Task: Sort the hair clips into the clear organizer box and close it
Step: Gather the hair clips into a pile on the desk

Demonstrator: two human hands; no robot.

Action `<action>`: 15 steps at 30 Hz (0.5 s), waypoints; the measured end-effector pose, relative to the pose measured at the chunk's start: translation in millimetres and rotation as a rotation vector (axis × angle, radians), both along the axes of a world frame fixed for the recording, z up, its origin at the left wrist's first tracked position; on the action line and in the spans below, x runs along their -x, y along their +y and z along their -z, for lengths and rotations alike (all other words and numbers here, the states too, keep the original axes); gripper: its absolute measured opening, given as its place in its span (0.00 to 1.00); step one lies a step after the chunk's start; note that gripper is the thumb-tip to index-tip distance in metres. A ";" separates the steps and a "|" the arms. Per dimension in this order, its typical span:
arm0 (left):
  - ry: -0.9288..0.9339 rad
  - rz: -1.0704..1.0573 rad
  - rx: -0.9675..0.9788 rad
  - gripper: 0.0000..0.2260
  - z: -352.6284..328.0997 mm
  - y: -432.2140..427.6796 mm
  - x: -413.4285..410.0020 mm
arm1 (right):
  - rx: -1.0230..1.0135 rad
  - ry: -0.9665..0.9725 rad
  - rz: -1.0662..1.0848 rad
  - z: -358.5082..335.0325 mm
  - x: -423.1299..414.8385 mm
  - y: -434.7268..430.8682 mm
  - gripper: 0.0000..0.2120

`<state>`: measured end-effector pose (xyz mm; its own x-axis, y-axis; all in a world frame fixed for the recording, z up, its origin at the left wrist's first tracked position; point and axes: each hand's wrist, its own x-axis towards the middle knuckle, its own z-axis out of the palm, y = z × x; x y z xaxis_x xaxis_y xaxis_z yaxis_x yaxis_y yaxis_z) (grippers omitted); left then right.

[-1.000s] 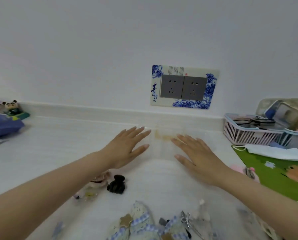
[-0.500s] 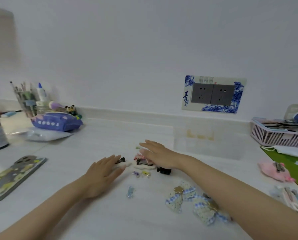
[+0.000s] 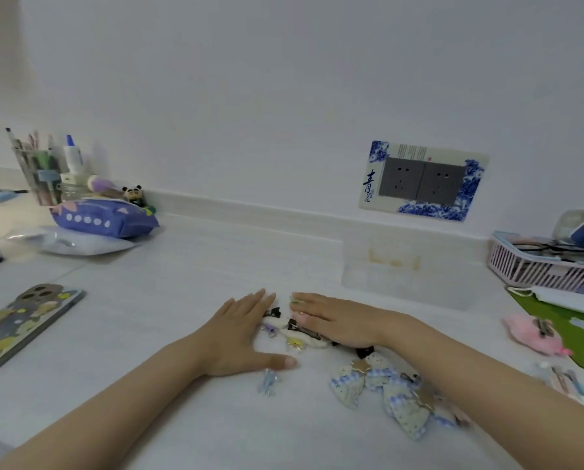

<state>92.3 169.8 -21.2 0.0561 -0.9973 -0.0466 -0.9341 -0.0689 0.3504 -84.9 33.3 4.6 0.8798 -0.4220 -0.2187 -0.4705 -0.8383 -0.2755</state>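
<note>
white desk (image 3: 182, 293) | flat hands flank hair clips (image 3: 300, 334) (mid-desk)

The white counter (image 3: 189, 273) carries scattered hair clips (image 3: 378, 385), a clear organizer box (image 3: 409, 283), a phone case (image 3: 19, 320), and a pink basket (image 3: 538, 266).
</note>
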 end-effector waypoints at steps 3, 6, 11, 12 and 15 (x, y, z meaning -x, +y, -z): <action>0.011 0.064 -0.015 0.51 -0.2 -9.2 21.9 | 0.000 -0.012 0.010 -2.7 36.7 6.6 0.25; 0.030 0.114 -0.028 0.49 -1.7 -21.3 54.1 | -0.035 -0.075 0.073 -2.1 66.6 8.8 0.25; 0.044 0.179 -0.030 0.43 -2.4 -42.3 96.7 | -0.108 -0.307 0.225 -1.2 118.7 12.3 0.26; 0.049 0.190 -0.023 0.44 -2.4 -45.4 101.6 | -0.107 -0.379 0.256 -4.3 132.9 12.3 0.25; 0.081 0.203 0.029 0.43 -2.1 -52.2 115.2 | -0.008 -0.648 0.433 -9.8 186.8 -3.2 0.21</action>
